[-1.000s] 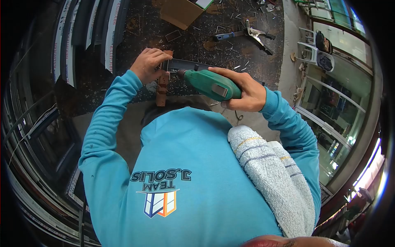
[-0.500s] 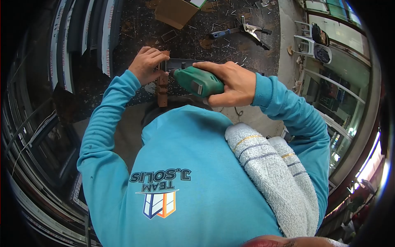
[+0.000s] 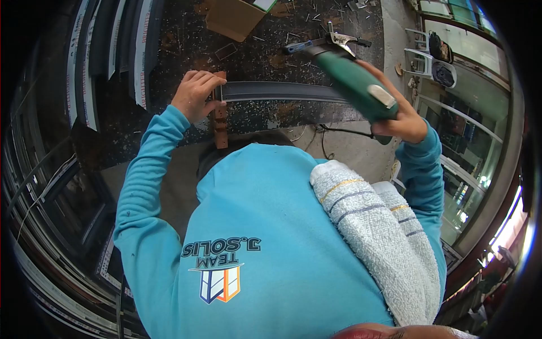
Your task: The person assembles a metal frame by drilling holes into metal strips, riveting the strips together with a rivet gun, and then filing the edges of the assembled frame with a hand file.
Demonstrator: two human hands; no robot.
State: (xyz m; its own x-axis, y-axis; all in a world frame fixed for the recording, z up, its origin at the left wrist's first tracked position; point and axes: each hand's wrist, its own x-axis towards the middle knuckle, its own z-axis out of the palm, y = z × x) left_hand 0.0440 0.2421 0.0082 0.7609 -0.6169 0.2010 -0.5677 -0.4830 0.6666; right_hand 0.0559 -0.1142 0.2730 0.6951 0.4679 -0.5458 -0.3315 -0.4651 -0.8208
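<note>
My left hand (image 3: 196, 97) is closed round the end of a long dark grey metal profile (image 3: 282, 90) and an upright brown slotted piece (image 3: 219, 127) set against it. My fingers lie on the far side and my thumb on the near side. To the right, my right hand (image 3: 407, 121) grips a green power drill (image 3: 353, 82) by its rear part. The drill is raised over the right end of the profile, apart from the brown piece, and its front end is blurred by motion.
A silver and black rivet-gun-like tool (image 3: 341, 40) lies at the far side of the dark worktable (image 3: 186, 42), near a cardboard box (image 3: 234, 20). Several long profiles (image 3: 144, 53) lie at left. A black cord (image 3: 344, 131) hangs at the near edge. White chairs (image 3: 418, 61) stand at right.
My right hand has swung the drill away from the brown piece, to the right and up, uncovering the profile. My left hand keeps its hold, having shifted slightly left.
</note>
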